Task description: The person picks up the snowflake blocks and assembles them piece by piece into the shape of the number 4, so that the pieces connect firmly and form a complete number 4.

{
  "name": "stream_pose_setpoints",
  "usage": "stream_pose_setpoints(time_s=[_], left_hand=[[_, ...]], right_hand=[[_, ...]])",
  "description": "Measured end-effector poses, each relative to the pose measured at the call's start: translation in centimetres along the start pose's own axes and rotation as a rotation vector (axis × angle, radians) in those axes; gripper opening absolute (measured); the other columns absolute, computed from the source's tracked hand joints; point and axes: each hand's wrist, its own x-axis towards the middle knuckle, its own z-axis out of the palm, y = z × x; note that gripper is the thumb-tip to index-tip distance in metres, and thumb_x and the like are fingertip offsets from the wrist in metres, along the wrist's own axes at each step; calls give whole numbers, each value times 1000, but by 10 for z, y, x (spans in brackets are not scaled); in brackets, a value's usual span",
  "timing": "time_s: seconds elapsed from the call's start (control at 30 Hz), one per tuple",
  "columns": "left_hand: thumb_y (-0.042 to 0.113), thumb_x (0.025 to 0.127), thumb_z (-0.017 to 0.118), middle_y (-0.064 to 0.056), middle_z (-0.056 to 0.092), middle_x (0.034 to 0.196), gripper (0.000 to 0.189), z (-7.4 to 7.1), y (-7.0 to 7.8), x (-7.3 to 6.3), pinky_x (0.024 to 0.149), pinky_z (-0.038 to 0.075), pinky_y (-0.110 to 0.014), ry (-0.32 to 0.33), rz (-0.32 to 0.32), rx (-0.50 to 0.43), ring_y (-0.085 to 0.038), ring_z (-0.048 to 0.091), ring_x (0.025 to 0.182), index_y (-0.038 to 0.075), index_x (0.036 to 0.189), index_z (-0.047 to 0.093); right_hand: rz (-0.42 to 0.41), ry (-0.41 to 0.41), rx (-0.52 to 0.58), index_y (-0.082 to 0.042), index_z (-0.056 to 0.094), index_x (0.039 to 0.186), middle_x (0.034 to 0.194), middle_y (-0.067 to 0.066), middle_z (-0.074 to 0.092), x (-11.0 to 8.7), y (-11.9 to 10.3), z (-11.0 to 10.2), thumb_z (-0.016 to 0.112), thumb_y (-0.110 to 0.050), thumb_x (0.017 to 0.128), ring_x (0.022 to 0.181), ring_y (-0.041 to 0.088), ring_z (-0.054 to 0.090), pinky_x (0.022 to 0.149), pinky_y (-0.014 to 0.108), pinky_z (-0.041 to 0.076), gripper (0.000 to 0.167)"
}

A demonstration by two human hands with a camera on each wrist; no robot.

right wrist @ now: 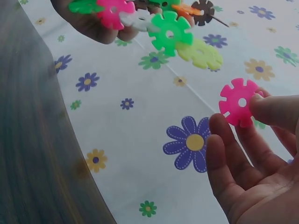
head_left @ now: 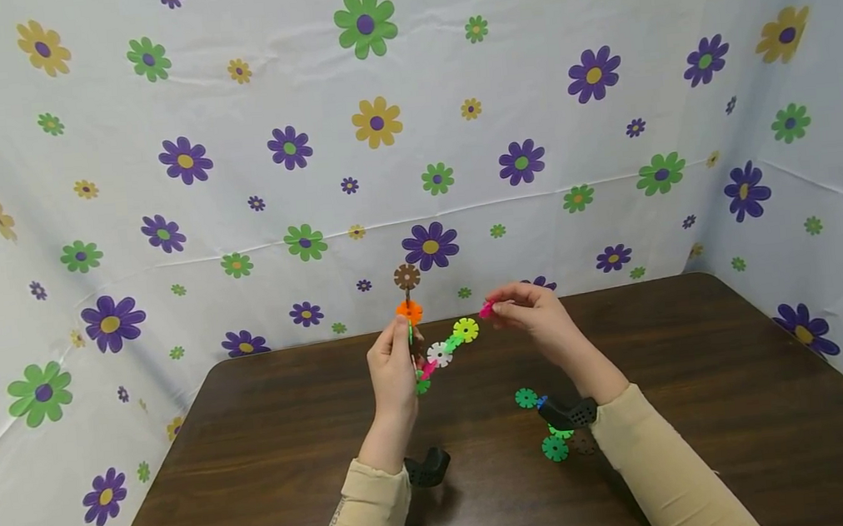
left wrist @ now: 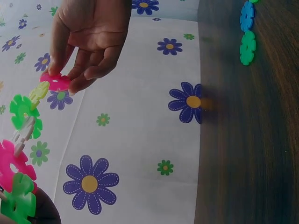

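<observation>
My left hand (head_left: 391, 366) grips a chain of linked notched plastic discs above the table. A brown disc (head_left: 407, 277) and an orange disc (head_left: 409, 312) stand at its top. From the hand, the chain's other end slants up right through pink, a white disc (head_left: 440, 354), green and a yellow disc (head_left: 465, 330). To the right, my right hand (head_left: 539, 319) pinches a loose pink disc (right wrist: 239, 102) between thumb and fingers. In the right wrist view this disc is apart from the yellow disc (right wrist: 200, 53). My left fingers partly hide the chain's middle.
More discs lie on the dark wooden table (head_left: 296, 458) under my right wrist, including a teal-green disc (head_left: 555, 448) and another green disc (head_left: 526, 397); the black wrist camera (head_left: 568, 412) partly covers them. A flower-print cloth (head_left: 231, 146) hangs behind the table.
</observation>
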Motion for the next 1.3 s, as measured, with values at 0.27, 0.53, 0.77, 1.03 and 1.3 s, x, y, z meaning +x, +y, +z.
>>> stream_pose_setpoints(time_s=[0.27,0.53,0.77,1.03,1.3], left_hand=[[29,102,50,-4,51,67,48,1,1,1,45,34,-19,11,24,18,-11,37,49,-16,85,54],[26,102,51,-4,54,71,37,0,2,1,46,34,-20,20,4,11,-12,37,51,-2,79,59],[29,102,51,-5,53,71,35,-2,2,1,47,34,-20,23,10,14,-13,37,52,5,78,61],[29,102,51,-6,53,72,39,-2,2,2,47,34,-20,15,7,10,-14,37,53,-2,80,59],[28,102,52,-4,53,71,42,-3,2,3,47,34,-20,30,9,27,-13,38,54,-8,80,57]], right_hand=[[-40,1,-16,11,63,109,102,13,67,-4,-2,8,64,-4,92,87,19,66,82,30,54,22],[-79,-15,18,13,63,106,100,10,69,-7,-3,11,62,1,92,85,18,66,81,29,54,18],[-110,-54,29,8,67,102,105,12,66,-6,-2,11,61,3,92,87,17,66,81,30,54,12],[-159,-92,-5,13,64,99,111,15,65,-6,1,13,61,4,92,97,21,66,84,33,54,11],[-198,-122,-53,9,68,98,112,17,67,-6,4,12,59,3,94,96,21,67,82,34,54,11]])
